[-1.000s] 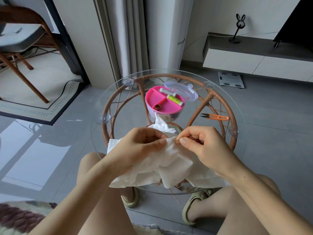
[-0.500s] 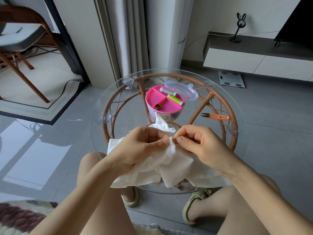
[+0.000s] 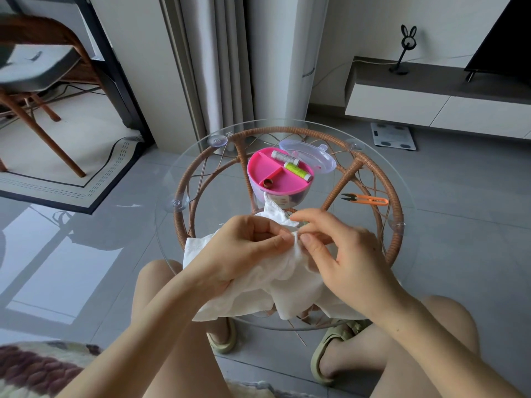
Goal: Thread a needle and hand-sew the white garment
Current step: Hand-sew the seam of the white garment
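position of work: white garment [image 3: 258, 291] lies bunched on the glass tabletop [image 3: 212, 179], on the near side of the pink sewing box [image 3: 273, 173], and drapes over the near rim toward the knees. its long axis runs crosswise, left to right. one corner rises in a peak that points away, toward the box. we find both hands at one raised fold just nearer than the box. left hand [image 3: 244, 251] pinches that fold between thumb and curled fingers, a firm hold. right hand [image 3: 347, 257] meets it from the opposite side, with thumb against the cloth, forefinger arched above and the other fingers curled. we cannot tell whether it holds the needle, which is too fine to make out. the two thumbs almost touch across the fold, so neither hand is nearer the seam. in our judgement the right hand is placed to drive or draw the needle, and the stitch axis likely runs crosswise between the thumbs. orange snips [image 3: 370, 200] lie right of the box, well apart from the hands.
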`<state>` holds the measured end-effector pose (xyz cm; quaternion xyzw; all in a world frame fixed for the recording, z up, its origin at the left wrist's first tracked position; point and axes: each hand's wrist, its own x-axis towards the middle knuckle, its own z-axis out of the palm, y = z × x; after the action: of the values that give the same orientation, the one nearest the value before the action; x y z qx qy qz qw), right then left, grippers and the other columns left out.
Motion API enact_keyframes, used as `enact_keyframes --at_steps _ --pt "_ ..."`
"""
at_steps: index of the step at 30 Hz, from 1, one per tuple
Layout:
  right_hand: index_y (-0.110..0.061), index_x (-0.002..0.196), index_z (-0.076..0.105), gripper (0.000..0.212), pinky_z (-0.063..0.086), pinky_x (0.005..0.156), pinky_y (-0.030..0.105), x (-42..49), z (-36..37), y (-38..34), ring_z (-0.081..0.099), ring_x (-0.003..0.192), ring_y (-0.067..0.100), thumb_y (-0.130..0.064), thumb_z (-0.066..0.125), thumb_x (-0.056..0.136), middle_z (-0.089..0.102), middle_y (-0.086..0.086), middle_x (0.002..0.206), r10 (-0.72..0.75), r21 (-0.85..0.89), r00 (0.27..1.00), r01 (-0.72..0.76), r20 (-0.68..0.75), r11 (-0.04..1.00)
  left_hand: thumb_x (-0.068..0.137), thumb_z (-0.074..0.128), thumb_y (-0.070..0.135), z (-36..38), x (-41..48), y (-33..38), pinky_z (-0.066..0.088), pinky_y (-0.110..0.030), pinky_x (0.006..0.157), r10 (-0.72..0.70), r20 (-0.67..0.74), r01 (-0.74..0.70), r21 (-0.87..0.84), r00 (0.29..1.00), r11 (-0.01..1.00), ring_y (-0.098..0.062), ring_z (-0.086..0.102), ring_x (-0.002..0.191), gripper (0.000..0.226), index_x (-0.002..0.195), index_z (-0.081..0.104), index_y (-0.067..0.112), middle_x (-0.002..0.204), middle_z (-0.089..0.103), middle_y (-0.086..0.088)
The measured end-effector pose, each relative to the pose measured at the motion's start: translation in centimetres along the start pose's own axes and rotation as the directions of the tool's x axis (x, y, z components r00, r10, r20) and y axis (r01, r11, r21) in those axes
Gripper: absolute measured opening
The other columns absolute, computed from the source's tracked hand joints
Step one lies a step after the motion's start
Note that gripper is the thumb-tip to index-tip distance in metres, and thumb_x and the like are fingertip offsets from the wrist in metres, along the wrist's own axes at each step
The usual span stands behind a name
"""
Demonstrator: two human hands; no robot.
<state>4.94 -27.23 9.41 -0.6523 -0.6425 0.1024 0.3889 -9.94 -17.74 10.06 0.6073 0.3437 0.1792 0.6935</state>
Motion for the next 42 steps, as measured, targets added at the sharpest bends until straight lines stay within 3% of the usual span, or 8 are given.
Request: enact_keyframes --at_steps 7,11,16,17,20,24,34,42 --pt "-0.018 0.083 0.070 0.012 0.030 0.108 0.055 0.6 0.4 0.2 0.059 0.105 0.017 -0.022 0.060 0.088 0.062 -0.003 0.121 -0.159 -0.188 0.977 0.130 -0.145 0.974 0.080 0.074 0.028 0.3 0.1 -0.1 0.050 -0.033 0.072 0.016 0.006 -0.017 0.087 1.000 0.996 -0.017 0.063 0.074 0.013 0.078 0.075 0.016 0.080 0.073 -0.009" --pt "-0.013 0.085 0.062 0.012 0.038 0.103 0.052 0.4 0.1 -0.9 0.055 0.116 0.016 -0.021 0.055 0.092 0.060 0.000 0.119 -0.055 0.273 0.989 0.091 -0.137 0.958 0.086 0.067 0.020 1.0 0.1 -0.1 0.038 -0.009 0.052 0.136 -0.144 -0.077 0.358 0.980 0.931 0.004 0.052 0.051 0.013 0.073 0.071 0.019 0.056 0.064 0.011" --pt "-0.013 0.084 0.061 0.009 0.053 0.072 0.036 -0.7 -4.1 -1.1 0.062 0.064 0.026 -0.022 0.064 0.085 0.063 0.010 0.069 0.073 0.953 0.996 -0.075 0.056 0.294 0.084 0.065 0.014 0.2 0.7 -0.3 0.041 -0.007 0.056 0.265 -0.294 -0.080 0.517 0.918 0.852 0.004 0.058 0.061 0.014 0.073 0.073 0.020 0.066 0.070 0.009" --pt "-0.013 0.081 0.060 0.009 0.048 0.059 0.029 -0.8 -4.5 0.0 0.050 0.051 0.021 -0.020 0.064 0.083 0.053 0.006 0.058 0.138 0.936 0.986 -0.133 0.092 0.325 0.084 0.065 0.014 -0.3 0.7 -0.2 0.042 -0.007 0.057 0.259 -0.304 -0.081 0.495 0.917 0.865 0.005 0.059 0.062 0.015 0.073 0.072 0.022 0.067 0.070 0.009" --pt "-0.020 0.071 0.056 0.025 0.032 0.051 0.021 -0.8 -4.4 6.5 0.039 0.049 0.019 -0.002 0.057 0.090 0.045 0.002 0.055 0.406 0.426 0.912 -0.342 -0.066 0.838 0.084 0.065 0.013 -1.2 1.0 0.2 0.045 -0.010 0.060 0.278 -0.314 -0.100 0.481 0.908 0.871 0.004 0.060 0.063 0.020 0.071 0.070 0.027 0.068 0.070 0.011" --pt "-0.020 0.079 0.053 0.013 0.033 0.053 0.031 -0.2 -5.1 12.3 0.052 0.062 0.032 -0.020 0.048 0.091 0.059 0.003 0.065 0.444 -0.195 0.818 -0.534 -0.365 0.823 0.086 0.065 0.013 -1.7 1.2 0.3 0.050 -0.025 0.068 0.260 -0.333 -0.081 0.467 0.906 0.881 -0.003 0.060 0.064 0.020 0.072 0.070 0.027 0.068 0.070 0.009" --pt "-0.014 0.091 0.069 0.014 0.031 0.052 0.004 2.2 0.2 1.8 0.048 0.056 -0.009 -0.023 0.063 0.083 0.051 -0.036 0.067 -0.033 -0.038 0.995 0.029 -0.098 0.999 0.089 0.063 0.014 -1.9 0.9 0.1 0.049 -0.032 0.071 0.214 -0.237 -0.124 0.344 0.948 0.931 -0.009 0.061 0.068 0.015 0.079 0.072 0.021 0.071 0.070 0.008" --pt "-0.017 0.086 0.072 0.009 0.034 0.051 0.009 2.8 1.4 2.0 0.049 0.054 -0.010 -0.024 0.066 0.084 0.040 -0.028 0.051 -0.014 -0.065 1.000 0.013 -0.018 0.998 0.080 0.064 0.028 -1.8 0.7 0.4 0.047 -0.031 0.068 0.209 -0.162 -0.159 0.273 0.965 0.949 -0.008 0.057 0.066 0.008 0.077 0.070 0.024 0.069 0.068 0.008"
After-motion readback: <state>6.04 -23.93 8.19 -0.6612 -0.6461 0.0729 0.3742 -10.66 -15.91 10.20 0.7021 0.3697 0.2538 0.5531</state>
